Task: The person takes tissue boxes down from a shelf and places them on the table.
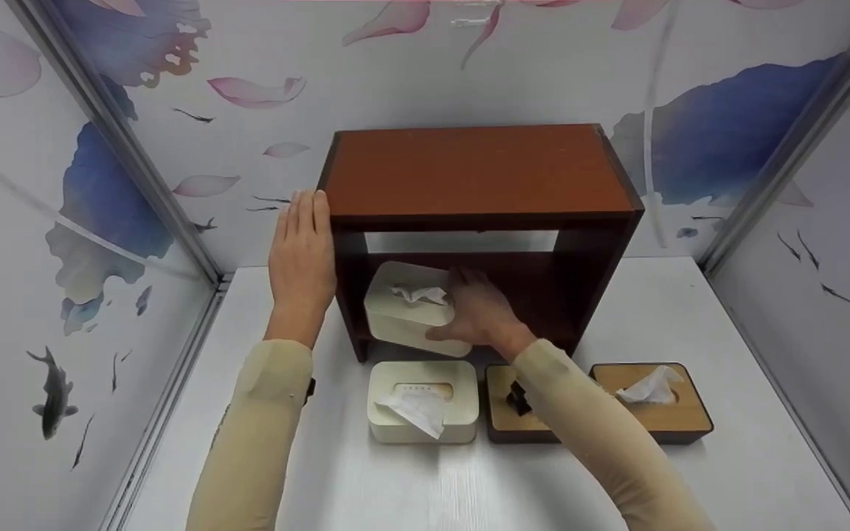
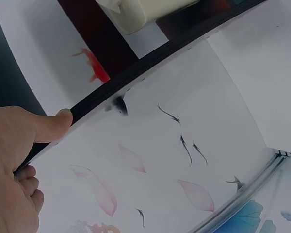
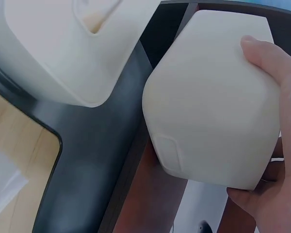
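Note:
A reddish-brown wooden shelf [image 1: 469,173] stands on the white table with its front side open. My left hand [image 1: 302,254] grips the shelf's left side panel near the upper corner; the left wrist view shows the thumb [image 2: 56,127] against the dark panel edge. With my right hand [image 1: 480,306] I hold a cream tissue box [image 1: 406,317] by its right end, tilted, at the left part of the shelf opening. In the right wrist view the thumb lies across this tissue box [image 3: 208,97], and its far side is hidden.
A second cream tissue box [image 1: 425,431] sits in front of the shelf. To its right are two wood-topped tissue boxes, one [image 1: 502,402] partly behind my right forearm, the other [image 1: 690,413] farther right. Patterned wall panels [image 1: 425,81] enclose the table on the back and both sides.

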`<state>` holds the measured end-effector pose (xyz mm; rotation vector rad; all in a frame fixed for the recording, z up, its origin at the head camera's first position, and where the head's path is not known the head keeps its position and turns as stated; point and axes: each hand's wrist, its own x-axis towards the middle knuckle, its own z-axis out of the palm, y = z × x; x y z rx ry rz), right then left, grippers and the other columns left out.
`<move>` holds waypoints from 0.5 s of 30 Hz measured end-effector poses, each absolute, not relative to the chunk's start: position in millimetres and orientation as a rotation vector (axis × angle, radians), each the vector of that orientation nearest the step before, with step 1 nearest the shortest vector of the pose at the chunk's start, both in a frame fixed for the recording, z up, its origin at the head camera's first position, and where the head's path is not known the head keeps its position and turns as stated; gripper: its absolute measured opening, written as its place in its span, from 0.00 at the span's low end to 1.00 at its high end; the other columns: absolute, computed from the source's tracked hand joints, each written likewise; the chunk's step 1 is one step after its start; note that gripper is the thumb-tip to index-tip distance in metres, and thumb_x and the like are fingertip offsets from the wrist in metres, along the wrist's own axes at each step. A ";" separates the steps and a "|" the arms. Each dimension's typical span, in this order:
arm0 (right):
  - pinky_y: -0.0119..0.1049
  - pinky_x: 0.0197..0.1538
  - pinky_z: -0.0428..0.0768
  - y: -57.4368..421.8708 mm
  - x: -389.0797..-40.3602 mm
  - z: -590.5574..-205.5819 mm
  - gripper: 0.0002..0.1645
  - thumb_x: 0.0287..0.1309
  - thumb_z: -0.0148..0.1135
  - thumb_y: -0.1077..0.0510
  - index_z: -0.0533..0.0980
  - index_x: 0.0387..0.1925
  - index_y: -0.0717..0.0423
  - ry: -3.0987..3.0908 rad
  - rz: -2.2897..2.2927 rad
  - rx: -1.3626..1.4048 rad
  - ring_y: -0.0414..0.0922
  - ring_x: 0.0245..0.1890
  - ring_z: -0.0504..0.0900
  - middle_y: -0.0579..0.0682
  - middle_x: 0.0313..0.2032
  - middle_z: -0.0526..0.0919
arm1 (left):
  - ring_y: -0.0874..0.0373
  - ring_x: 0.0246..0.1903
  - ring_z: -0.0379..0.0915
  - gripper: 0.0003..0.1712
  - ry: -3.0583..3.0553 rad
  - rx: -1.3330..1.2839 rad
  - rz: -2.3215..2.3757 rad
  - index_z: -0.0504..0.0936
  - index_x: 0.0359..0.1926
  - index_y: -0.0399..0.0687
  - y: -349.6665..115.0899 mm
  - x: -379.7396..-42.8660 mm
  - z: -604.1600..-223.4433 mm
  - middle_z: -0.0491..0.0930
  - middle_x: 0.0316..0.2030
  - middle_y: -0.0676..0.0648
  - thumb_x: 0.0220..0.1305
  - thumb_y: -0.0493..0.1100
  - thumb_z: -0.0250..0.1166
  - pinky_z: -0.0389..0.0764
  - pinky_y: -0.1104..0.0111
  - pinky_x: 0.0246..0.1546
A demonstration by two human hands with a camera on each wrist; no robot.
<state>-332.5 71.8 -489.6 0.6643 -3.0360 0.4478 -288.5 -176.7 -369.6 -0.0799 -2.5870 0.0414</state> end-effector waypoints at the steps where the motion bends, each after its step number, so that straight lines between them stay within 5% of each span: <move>1: 0.47 0.76 0.59 73.1 -330.9 -489.9 0.76 0.33 0.68 0.22 0.51 0.75 0.62 -3.029 0.443 0.666 0.57 0.75 0.55 0.60 0.74 0.57 | 0.44 0.73 0.53 0.37 -2.582 -0.082 0.037 0.53 0.71 0.35 -176.8 -288.4 -369.7 0.59 0.70 0.36 0.64 0.28 0.59 0.56 0.57 0.76; 15: 0.48 0.77 0.56 90.2 -307.6 -480.8 0.74 0.32 0.68 0.21 0.56 0.73 0.61 -2.989 0.371 0.736 0.58 0.74 0.58 0.60 0.73 0.59 | 0.43 0.74 0.50 0.40 -2.653 -0.177 0.004 0.50 0.73 0.35 -184.8 -285.2 -363.9 0.56 0.71 0.35 0.63 0.27 0.58 0.52 0.56 0.77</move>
